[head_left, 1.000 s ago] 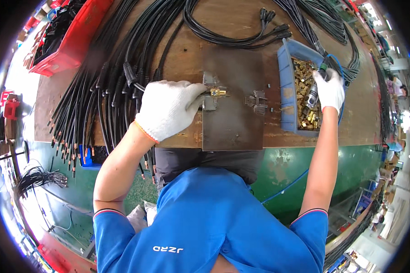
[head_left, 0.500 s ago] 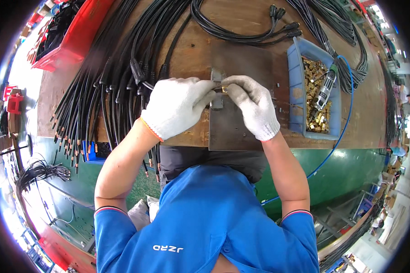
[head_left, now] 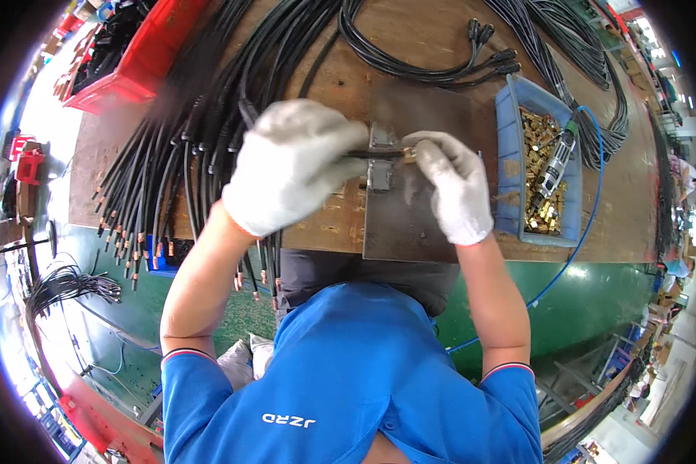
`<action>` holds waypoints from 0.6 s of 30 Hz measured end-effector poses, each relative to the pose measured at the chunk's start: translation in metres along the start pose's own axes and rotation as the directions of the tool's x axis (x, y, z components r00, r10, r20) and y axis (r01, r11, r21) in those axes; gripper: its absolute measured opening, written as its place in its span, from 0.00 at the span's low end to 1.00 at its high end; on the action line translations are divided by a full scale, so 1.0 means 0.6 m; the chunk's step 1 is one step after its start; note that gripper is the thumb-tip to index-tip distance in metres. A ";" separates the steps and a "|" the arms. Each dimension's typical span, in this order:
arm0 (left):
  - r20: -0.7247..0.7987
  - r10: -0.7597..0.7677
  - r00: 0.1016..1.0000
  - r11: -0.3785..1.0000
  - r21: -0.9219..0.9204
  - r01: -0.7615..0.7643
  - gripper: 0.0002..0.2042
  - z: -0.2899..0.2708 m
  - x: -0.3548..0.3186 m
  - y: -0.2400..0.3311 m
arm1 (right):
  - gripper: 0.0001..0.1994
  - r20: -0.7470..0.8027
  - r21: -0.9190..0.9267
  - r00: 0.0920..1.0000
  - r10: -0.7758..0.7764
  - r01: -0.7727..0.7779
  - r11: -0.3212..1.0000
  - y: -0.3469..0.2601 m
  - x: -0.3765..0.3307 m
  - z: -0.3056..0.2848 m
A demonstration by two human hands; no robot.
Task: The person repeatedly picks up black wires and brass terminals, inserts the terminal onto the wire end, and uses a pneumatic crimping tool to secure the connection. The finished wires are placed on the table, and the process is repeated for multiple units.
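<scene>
Both my hands wear white knit gloves. My left hand (head_left: 290, 166), partly smeared by motion, is closed round a black cable (head_left: 375, 154) whose end points right. With thumb and fingertips my right hand (head_left: 456, 182) pinches a small brass fitting (head_left: 409, 155) at that cable end. Cable and fitting are held over a dark metal plate (head_left: 410, 224) on the table, above small grey metal blocks (head_left: 380, 175). To the left lie many black cables (head_left: 174, 185) with bared copper ends hanging over the front edge.
A blue bin (head_left: 509, 147) of brass fittings stands right of the plate, with an air screwdriver (head_left: 553, 170) lying across it and a blue hose (head_left: 597, 185) trailing off. Coiled cables (head_left: 410, 66) lie at the back. A red bin (head_left: 127, 73) stands at far left.
My right hand has shifted right, and the hands are farther apart. More of the black cable now shows between them. My left hand has moved slightly left.
</scene>
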State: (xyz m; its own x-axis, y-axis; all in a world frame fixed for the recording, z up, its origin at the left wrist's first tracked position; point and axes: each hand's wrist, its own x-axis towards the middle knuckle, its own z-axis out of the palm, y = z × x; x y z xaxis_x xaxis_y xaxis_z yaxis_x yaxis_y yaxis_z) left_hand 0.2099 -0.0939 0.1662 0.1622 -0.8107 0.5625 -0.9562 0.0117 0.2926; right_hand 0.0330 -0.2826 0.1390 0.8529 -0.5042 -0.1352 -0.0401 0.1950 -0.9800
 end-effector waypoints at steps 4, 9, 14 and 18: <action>0.110 -0.311 0.944 0.946 0.134 0.296 0.28 -0.089 -0.018 -0.049 | 0.12 -0.058 0.167 0.998 0.008 0.002 0.986 -0.033 0.014 -0.031; 0.187 -0.332 0.925 0.923 0.267 0.278 0.31 -0.081 -0.042 -0.085 | 0.12 -0.055 0.243 0.997 -0.050 0.062 0.968 -0.053 0.023 -0.039; 0.100 -0.254 0.962 0.949 0.219 0.227 0.22 -0.059 -0.032 -0.082 | 0.12 -0.041 0.163 0.997 -0.065 0.071 0.984 -0.083 -0.008 -0.019; 0.160 -0.178 0.971 0.983 0.075 0.168 0.23 -0.058 -0.004 -0.026 | 0.12 0.015 0.003 0.993 -0.114 0.114 0.994 -0.089 -0.044 -0.004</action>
State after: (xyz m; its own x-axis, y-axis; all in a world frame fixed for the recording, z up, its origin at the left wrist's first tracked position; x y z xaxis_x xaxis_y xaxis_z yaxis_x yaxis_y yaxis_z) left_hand 0.2329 -0.0717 0.1872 0.2888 -0.8827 0.3708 -0.9308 -0.1684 0.3243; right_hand 0.0117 -0.2817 0.1946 0.8597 -0.5104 -0.0208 0.0586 0.1391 -0.9885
